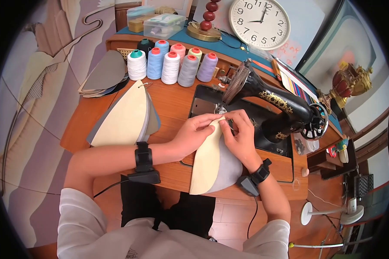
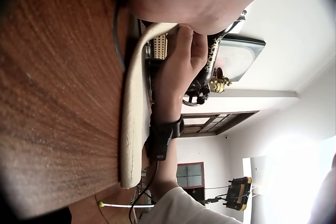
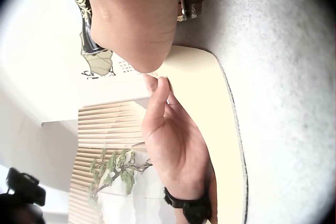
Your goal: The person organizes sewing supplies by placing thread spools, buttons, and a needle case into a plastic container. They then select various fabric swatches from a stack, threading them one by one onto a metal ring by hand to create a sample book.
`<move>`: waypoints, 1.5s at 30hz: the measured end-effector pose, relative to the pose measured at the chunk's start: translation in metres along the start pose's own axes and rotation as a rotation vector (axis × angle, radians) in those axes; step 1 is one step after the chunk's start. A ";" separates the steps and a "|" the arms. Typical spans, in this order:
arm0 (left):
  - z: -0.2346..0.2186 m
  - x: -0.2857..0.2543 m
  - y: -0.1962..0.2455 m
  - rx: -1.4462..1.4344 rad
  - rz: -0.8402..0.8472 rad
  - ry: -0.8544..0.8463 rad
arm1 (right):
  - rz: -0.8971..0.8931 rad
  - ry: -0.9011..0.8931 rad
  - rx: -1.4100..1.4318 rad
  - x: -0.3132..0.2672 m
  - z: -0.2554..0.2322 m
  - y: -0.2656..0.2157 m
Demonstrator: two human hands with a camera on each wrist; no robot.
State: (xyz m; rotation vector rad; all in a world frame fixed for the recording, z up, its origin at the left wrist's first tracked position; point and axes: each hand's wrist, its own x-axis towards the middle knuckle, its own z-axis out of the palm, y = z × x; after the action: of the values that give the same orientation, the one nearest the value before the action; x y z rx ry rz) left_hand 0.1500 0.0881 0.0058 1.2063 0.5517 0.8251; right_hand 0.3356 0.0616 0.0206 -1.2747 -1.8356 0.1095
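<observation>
Both hands meet at the narrow tip of a cream fabric panel (image 1: 205, 166), just in front of the needle area of a black sewing machine (image 1: 270, 97). My left hand (image 1: 195, 134) pinches the tip from the left between thumb and fingers. From the other side my right hand (image 1: 241, 137) pinches the same tip, its thumb close to the left one. A grey panel (image 1: 229, 166) lies under the cream one and shows along its right side. In the left wrist view the cream panel (image 2: 134, 113) curves up toward the fingers.
To the left lies a stack of pointed cream and grey panels (image 1: 123, 116), with more grey pieces (image 1: 103, 71) behind. Several thread cones (image 1: 170, 67) stand at the back, below plastic boxes (image 1: 164, 26) and a round clock (image 1: 259, 21). The wooden tabletop (image 1: 173, 97) ends near the person's lap.
</observation>
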 end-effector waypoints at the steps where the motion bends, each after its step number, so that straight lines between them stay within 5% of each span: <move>1: 0.000 0.000 0.001 0.026 0.000 0.006 | 0.008 0.001 -0.002 0.000 0.000 0.000; 45: -0.003 -0.002 0.001 -0.007 -0.029 0.013 | 0.040 -0.070 0.107 -0.002 0.002 -0.003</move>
State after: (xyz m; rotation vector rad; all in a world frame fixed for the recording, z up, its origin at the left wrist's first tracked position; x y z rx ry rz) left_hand 0.1461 0.0885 0.0058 1.1843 0.5754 0.8105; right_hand 0.3323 0.0589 0.0199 -1.2466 -1.8385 0.2738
